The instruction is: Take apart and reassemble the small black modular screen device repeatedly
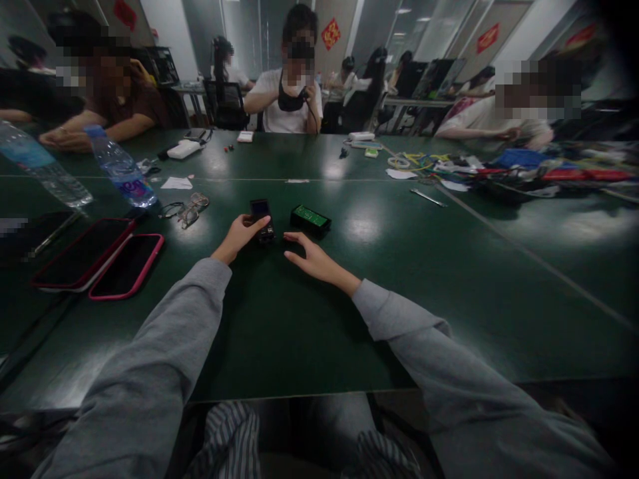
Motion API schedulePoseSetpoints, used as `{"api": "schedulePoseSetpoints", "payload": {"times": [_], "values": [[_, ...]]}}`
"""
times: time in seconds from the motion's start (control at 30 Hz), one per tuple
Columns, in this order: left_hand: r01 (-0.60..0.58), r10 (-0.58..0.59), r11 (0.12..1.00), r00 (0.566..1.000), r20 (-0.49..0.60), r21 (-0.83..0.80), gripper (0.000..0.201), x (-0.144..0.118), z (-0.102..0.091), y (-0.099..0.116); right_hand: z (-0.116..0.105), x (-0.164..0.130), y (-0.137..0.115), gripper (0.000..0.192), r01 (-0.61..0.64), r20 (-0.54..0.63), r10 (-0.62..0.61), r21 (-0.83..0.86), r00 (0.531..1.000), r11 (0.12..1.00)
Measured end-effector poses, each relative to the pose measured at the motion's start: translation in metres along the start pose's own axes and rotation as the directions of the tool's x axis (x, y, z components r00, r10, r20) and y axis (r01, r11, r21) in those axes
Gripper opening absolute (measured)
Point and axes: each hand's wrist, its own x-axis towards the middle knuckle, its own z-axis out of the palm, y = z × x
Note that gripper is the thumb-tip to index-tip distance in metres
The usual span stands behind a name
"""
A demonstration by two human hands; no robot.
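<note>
My left hand [245, 234] is closed around a small black handheld device [260, 211], thumb across its front. A dark screen fills the device's upper part, and buttons show lower down. To the right, my right hand [312, 256] hovers over or rests on the table with thumb and fingers apart and nothing between them. Just beyond its fingers lies a black case with a green circuit board [310, 218] exposed on top. The underside of the handheld device is hidden.
Two phones, one in a pink case [128, 267], lie at left near water bottles [124, 169] and glasses [192, 211]. A wrench [428, 197] and tangled cables [529, 174] are on the right of the green table [349, 359]. People sit across from me.
</note>
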Motion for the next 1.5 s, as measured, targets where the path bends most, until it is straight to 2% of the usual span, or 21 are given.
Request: {"api": "schedulePoseSetpoints", "payload": {"times": [0.1, 0.33, 0.47, 0.63, 0.73, 0.9, 1.03, 1.13, 1.3, 1.5], "values": [[-0.014, 0.014, 1.000, 0.999, 0.030, -0.008, 0.067, 0.000, -0.001, -0.001, 0.000, 0.000, 0.002, 0.051, -0.001, -0.002, 0.001, 0.009, 1.000, 1.000], [0.004, 0.001, 0.991, 0.999, 0.035, -0.136, 0.069, 0.006, -0.006, -0.008, 0.001, -0.001, 0.001, 0.051, -0.006, -0.015, 0.007, 0.054, 1.000, 0.999], [0.023, -0.012, 0.985, 0.998, 0.067, -0.170, 0.070, 0.001, -0.003, -0.001, 0.002, 0.002, 0.004, 0.056, -0.040, -0.041, 0.048, 0.183, 0.998, 0.982], [0.047, -0.004, 0.977, 0.979, 0.203, -0.208, 0.069, -0.013, 0.013, 0.011, -0.002, 0.009, 0.005, 0.067, -0.186, -0.068, 0.252, 0.496, 0.965, 0.848], [0.034, 0.002, 0.989, 0.969, 0.248, -0.143, 0.072, -0.020, 0.022, 0.014, -0.005, 0.012, 0.002, 0.066, -0.210, -0.081, 0.316, 0.590, 0.945, 0.780], [-0.010, 0.018, 0.999, 0.971, 0.239, -0.037, 0.072, -0.022, 0.026, 0.013, -0.001, 0.021, 0.001, 0.069, -0.233, -0.096, 0.360, 0.604, 0.928, 0.763], [-0.015, 0.028, 0.998, 0.976, 0.215, -0.061, 0.072, -0.019, 0.023, 0.012, 0.008, 0.035, 0.004, 0.069, -0.250, -0.132, 0.397, 0.590, 0.908, 0.768], [-0.002, 0.018, 0.996, 0.982, 0.186, -0.087, 0.073, -0.014, 0.018, 0.009, 0.011, 0.047, 0.006, 0.071, -0.255, -0.116, 0.401, 0.608, 0.908, 0.752], [0.014, 0.029, 0.987, 0.965, 0.260, -0.161, 0.073, -0.008, 0.010, 0.005, 0.009, 0.052, 0.011, 0.073, -0.250, -0.112, 0.403, 0.627, 0.908, 0.738], [0.023, 0.024, 0.986, 0.960, 0.279, -0.164, 0.073, -0.010, 0.009, 0.006, 0.005, 0.045, 0.012, 0.077, -0.226, -0.101, 0.366, 0.629, 0.925, 0.744]]}}
